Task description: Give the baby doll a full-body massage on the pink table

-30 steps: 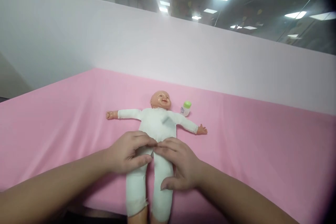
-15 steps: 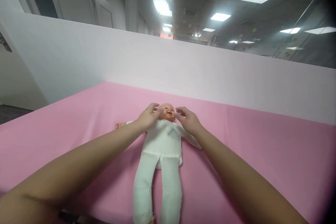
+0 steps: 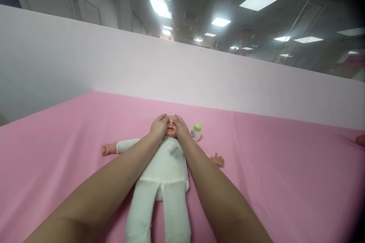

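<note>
A doll [image 3: 168, 165] is lying face up on a pink sheet [image 3: 270, 152], its long axis running nearly from 12 to 6 o'clock, with its head [image 3: 171, 130] at the 12 end. That head is sitting between the hands, at 3 o'clock from the left hand [image 3: 159, 126] and 9 o'clock from the right hand [image 3: 181, 127]; both are touching it, neither being plainly nearer. Each grip is curving along one side, the fingers not closing around anything; how hard they are pressing, I cannot tell. Both forearms [image 3: 114, 182] are slanting across the doll's outspread arms. A small green-capped bottle [image 3: 196, 133] is standing just beside the right hand at 3 o'clock, narrowing the room there. The sheet is spreading wide toward 9 and 3 o'clock, and a white wall [image 3: 199, 74] is bounding it at 12.
</note>
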